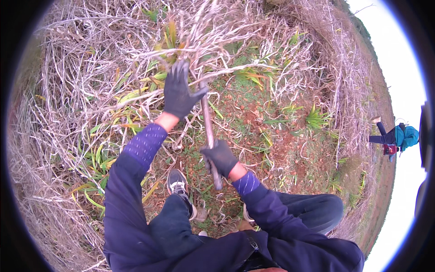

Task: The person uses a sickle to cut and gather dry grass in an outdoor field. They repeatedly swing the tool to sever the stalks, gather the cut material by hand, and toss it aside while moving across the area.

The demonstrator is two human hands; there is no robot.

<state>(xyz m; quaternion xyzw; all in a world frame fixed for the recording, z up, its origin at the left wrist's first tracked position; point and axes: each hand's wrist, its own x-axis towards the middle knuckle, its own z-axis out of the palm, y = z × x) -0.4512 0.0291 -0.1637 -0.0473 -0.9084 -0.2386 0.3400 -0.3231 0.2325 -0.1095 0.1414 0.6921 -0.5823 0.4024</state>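
Observation:
My right hand (221, 158), in a dark glove, is closed around the lower part of a wooden handle (207, 119). The handle runs up past my left hand, and its far end is hidden among dry stalks. My left hand (180, 90), also gloved, lies just left of the handle's upper part with its fingers apart and its thumb reaching towards the wood. Pale dry stalks (204, 44) and yellow-green leaves (158, 80) surround its fingertips; some stalks there are blurred.
Tangled dry stalks (74, 68) spread over the left side and the top. Reddish soil (289, 149) with small green weeds shows at the right, beside a leafy green plant (316, 117). My shoe (177, 182) stands below. Another person (396, 137) is far off at the right.

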